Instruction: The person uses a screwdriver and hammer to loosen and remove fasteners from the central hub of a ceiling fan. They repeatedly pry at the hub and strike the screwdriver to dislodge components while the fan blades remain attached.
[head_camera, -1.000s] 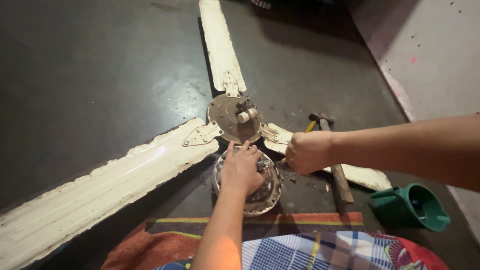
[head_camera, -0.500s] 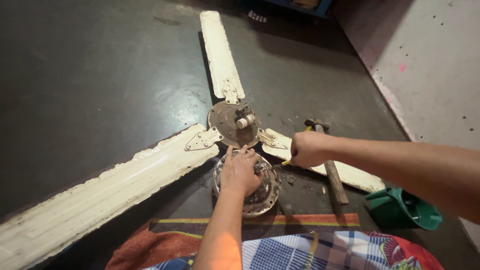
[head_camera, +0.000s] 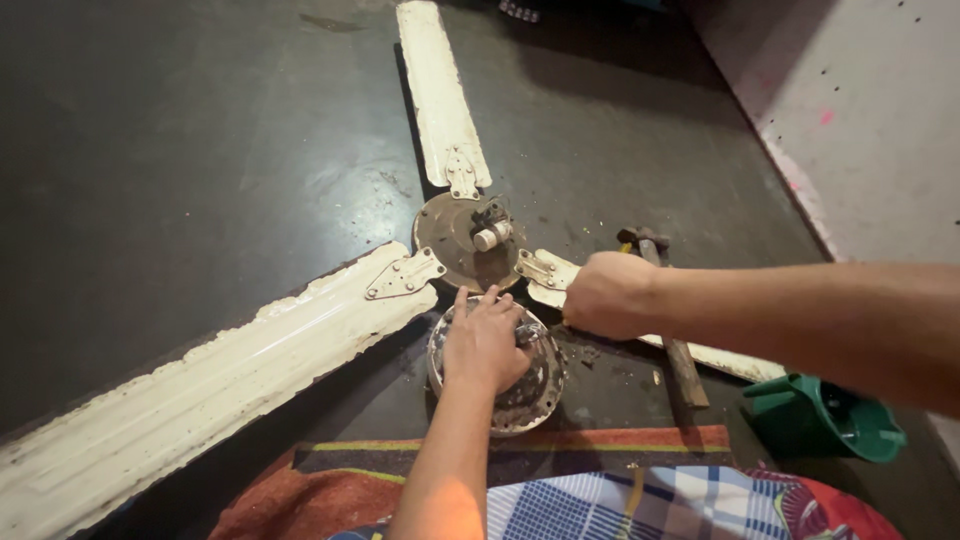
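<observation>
We see a round metal motor housing (head_camera: 500, 372) lying on the dark floor (head_camera: 200, 150), grimy and dull silver, with a rough rim that shows on its right and lower sides. Our left hand (head_camera: 485, 340) lies flat on top of it, palm down, fingers spread and curved over the upper face, pressing rather than clasping. Our right hand (head_camera: 605, 293) sits just to the right of the housing, above its upper right edge, closed into a fist; something thin seems to run from the fist toward the housing, but we cannot tell what it is.

Just above the housing lies the ceiling fan hub (head_camera: 465, 238), a rusty brown disc with a short white stub on it. Three cream blades, chipped and dirty, reach out from it: the long blade (head_camera: 220, 390) toward the lower left, the upper blade (head_camera: 437, 90) straight away from us, and the right blade (head_camera: 700, 350) passing under our right forearm.

A hammer (head_camera: 665, 300) with a wooden handle lies across the right blade. A green plastic container (head_camera: 825, 418) sits at the far right, near a pale wall (head_camera: 860, 120). A striped red cloth (head_camera: 600, 445) lies along the floor nearest us, touching the housing's lower edge.
</observation>
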